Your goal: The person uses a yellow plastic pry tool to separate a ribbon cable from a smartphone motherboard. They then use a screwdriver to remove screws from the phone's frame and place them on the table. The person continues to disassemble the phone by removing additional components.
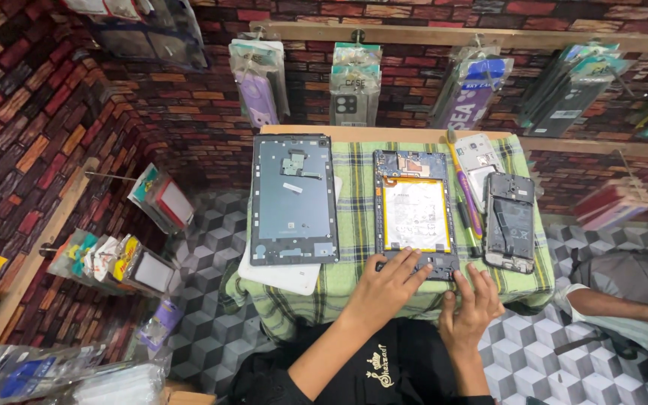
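Left hand (390,283) lies flat with fingers spread on the near edge of the opened dark tablet body with its pale rectangular battery exposed (414,214), fingertips resting on the bottom frame; it grips nothing. Right hand (474,304) sits just to the right of it, fingers loosely extended and touching the tablet's near right corner, also holding nothing. The tablet lies directly beyond both hands, its long axis running from near to far across the green-and-yellow checked cloth covering the small counter (354,225), so the battery is farther away than the fingertips, and the left hand is the nearer one to it. To the left on the cloth lies a grey-blue tablet back frame (294,201), partly over a white flat panel (283,276). To the right of the tablet lie a slim purple-and-yellow tool (465,191), then an opened dark phone body with its battery showing (509,221), and a white phone shell (478,156) farther off. Packaged phone cases (354,94) hang on the brick-patterned wall behind.
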